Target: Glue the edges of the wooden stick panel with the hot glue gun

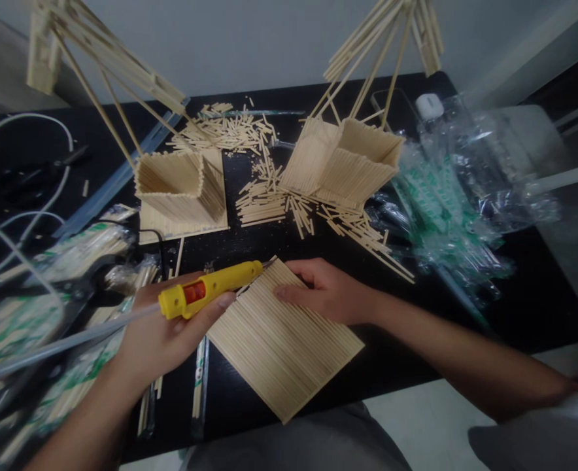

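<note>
My left hand (pixel 164 333) is wrapped round a yellow hot glue gun (pixel 220 282) with a glue stick (pixel 93 337) trailing out of its back. The gun's tip meets the upper left edge of a flat square panel (pixel 289 347) made of thin wooden sticks laid side by side. My right hand (pixel 321 288) grips that panel near its upper right edge, thumb on top and fingers curled beneath. The panel lies slanted near the table's front edge, one corner toward me. Part of the glue gun's handle is hidden by my left hand.
Two open stick-built boxes with slanted stick frames, one on the left (pixel 181 196) and one on the right (pixel 352 160), stand behind. Cut sticks (pixel 262 203) lie between them. Plastic wrappers (pixel 446 203) cover the right side. Packaged chopsticks (pixel 83 255), a cable (pixel 70 140) and scissors (pixel 38 173) are left.
</note>
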The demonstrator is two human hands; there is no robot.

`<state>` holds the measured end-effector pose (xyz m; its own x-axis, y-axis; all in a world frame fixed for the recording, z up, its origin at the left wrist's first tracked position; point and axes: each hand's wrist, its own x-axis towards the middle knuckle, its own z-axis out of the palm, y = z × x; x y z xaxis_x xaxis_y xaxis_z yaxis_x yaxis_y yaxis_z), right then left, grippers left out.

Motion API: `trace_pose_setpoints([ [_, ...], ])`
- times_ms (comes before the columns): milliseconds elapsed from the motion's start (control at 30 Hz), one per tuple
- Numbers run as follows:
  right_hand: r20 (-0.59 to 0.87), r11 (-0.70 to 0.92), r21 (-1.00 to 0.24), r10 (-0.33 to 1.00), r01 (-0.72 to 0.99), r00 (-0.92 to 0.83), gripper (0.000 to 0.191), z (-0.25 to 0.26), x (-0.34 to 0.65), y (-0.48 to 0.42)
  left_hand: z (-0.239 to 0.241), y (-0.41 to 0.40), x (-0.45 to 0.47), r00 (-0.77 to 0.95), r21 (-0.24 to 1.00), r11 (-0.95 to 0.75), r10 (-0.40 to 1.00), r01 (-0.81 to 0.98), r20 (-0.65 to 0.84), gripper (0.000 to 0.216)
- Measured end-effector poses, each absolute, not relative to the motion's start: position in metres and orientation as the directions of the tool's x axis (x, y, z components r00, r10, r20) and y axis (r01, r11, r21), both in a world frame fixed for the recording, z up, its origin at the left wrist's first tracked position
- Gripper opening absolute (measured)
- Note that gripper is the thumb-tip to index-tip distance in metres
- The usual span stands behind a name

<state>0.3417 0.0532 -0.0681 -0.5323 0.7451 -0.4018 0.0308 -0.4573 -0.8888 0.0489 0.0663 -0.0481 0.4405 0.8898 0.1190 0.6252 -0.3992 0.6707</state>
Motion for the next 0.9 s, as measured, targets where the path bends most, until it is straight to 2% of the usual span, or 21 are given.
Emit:
trace_pose_setpoints([
  [200,-0.400,-0.461,-0.887,0.734,0.031,-0.549,0.041,-0.069,0.341,0.053,-0.047,0.066,0.052,0.439,0.688,-0.395,0.890,0.609,0.123,0.035],
  [433,-0.391,-0.484,-0.875,0.698,0.008,-0.600,0.043,-0.069,0.346,0.057,-0.045,0.067,0.044,0.400,0.773,-0.290,0.915,0.565,0.051,0.033],
  [567,-0.415,-0.523,-0.852,0.656,0.017,-0.631,0.043,-0.070,0.350,0.060,-0.041,0.070,0.033,0.353,0.843,-0.145,0.934,0.518,-0.057,0.034],
  [700,-0.415,-0.554,-0.832,0.627,-0.004,-0.659,0.043,-0.070,0.352,0.063,-0.041,0.071,0.031,0.340,0.899,0.007,0.924,0.439,-0.173,0.045],
  [900,-0.420,-0.581,-0.813,0.557,0.024,-0.716,0.042,-0.066,0.354,0.067,-0.046,0.074,0.031,0.347,0.893,0.057,0.909,0.447,-0.232,0.050],
])
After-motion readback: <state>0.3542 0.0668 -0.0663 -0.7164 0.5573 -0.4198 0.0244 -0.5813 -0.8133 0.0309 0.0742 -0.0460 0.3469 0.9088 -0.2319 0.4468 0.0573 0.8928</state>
